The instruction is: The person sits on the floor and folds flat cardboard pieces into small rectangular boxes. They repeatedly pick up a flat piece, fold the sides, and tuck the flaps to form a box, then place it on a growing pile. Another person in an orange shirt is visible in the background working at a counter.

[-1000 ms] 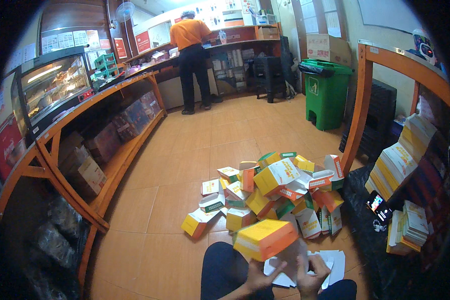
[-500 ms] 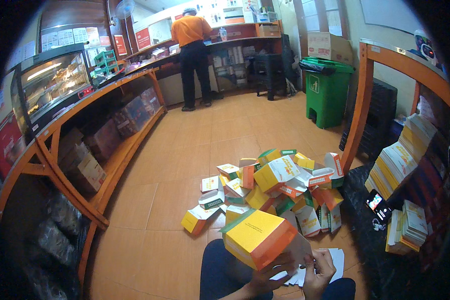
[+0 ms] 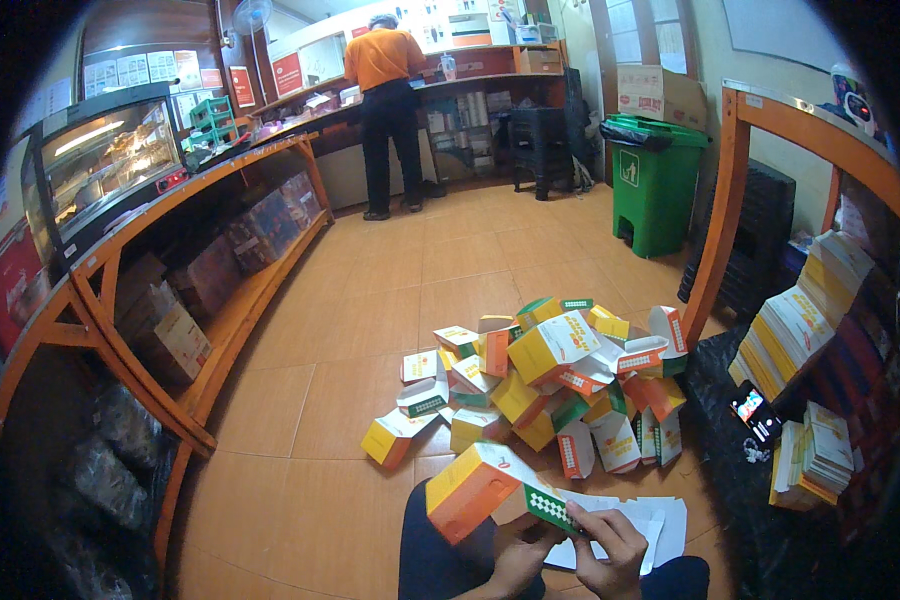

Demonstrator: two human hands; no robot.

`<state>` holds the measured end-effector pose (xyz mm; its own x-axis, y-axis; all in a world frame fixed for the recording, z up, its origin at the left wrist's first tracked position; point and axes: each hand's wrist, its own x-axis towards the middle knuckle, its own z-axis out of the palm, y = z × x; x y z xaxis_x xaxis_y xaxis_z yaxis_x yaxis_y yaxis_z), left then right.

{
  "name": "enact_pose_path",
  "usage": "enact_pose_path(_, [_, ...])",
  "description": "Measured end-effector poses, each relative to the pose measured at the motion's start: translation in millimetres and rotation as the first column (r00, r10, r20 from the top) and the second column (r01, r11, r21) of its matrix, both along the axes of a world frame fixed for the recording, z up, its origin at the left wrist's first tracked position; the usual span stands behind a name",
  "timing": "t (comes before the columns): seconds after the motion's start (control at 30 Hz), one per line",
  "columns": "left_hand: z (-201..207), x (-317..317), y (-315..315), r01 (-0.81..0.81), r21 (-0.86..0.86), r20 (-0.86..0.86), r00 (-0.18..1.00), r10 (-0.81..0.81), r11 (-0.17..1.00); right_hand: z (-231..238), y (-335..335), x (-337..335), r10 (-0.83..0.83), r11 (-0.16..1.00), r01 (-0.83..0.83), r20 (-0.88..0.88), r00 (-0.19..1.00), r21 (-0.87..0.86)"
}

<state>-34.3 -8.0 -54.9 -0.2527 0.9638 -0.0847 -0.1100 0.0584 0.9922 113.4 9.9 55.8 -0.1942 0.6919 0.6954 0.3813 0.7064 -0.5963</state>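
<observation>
Both hands low at frame bottom, close together. Left hand (image 3: 518, 553) and right hand (image 3: 610, 545) fingers closed, pinching green flap of tilted orange-yellow carton (image 3: 478, 487) above lap.

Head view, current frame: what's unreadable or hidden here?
- Left hand and right hand: wrists cut off by the lower edge; fingertips hidden behind the orange-and-yellow folded cardboard box.
- White flat sheets: partly covered by the hands.
- Pile of folded orange, yellow and green cartons: lower ones buried; count unclear.
- Person in orange shirt: hands hidden by the body.
- Dark phone: screen too small.
</observation>
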Motion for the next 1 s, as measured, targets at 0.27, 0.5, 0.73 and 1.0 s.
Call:
enact_pose_path(0.27, [16.1, 6.0, 2.0, 0.062, 0.067, 0.291, 0.953, -0.079, 0.996, -7.6, 2.5, -8.1, -0.156, 0.988, 0.156, -0.001, 0.988, -0.013])
enact_pose_path(0.5, [30.9, 9.9, 0.2, 0.083, 0.000, 0.259, 0.962, -0.080, 0.997, -23.8, 6.1, 7.7, -0.061, 0.998, 0.060, 0.058, 0.996, 0.020])
enact_pose_path(0.73, [57.7, 11.6, 3.1, 0.084, 0.022, 0.430, 0.899, -0.085, 0.996, -43.0, 9.2, 13.6, -0.031, 0.998, 0.023, 0.144, 0.989, 0.056])
enact_pose_path(1.0, [60.8, -17.8, 15.7, 0.224, 0.013, 0.857, 0.500, -0.127, 0.974, -65.0, 15.2, 19.2, -0.329, 0.938, 0.312, -0.109, 0.938, -0.147])
